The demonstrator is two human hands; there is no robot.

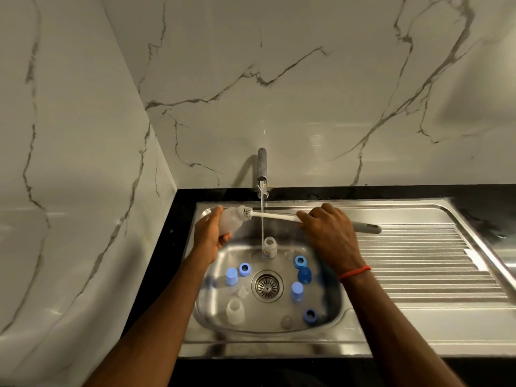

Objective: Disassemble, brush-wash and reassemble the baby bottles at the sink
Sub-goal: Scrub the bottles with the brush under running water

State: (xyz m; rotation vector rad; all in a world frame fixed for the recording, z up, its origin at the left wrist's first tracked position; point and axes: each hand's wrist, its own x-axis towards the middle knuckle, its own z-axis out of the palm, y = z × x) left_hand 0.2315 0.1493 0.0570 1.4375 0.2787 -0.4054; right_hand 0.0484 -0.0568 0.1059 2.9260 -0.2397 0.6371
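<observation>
Steel sink [251,348] set in a black counter [167,247], jammed into a marble corner, wall [83,135] tight on the left. Ribbed drainboard [418,261] runs off right. Left grip [208,236] curls round a bottle [230,222] over the basin's back-left edge. Right grip [329,236] wraps the brush [276,216], bristles at the bottle's mouth. Blue caps [231,276] ring the drain [266,286].

Drain [267,285] mid-sink [329,335], caps [231,276] either side, tap [262,174] behind

A glossy white marble-look back wall [307,93] with grey veins meets a matching left wall [69,163] in a corner. Below runs a black surface [391,191], with a ribbed stainless-steel drainboard [418,261] set in it at right. Soft glare lies on both walls.
</observation>
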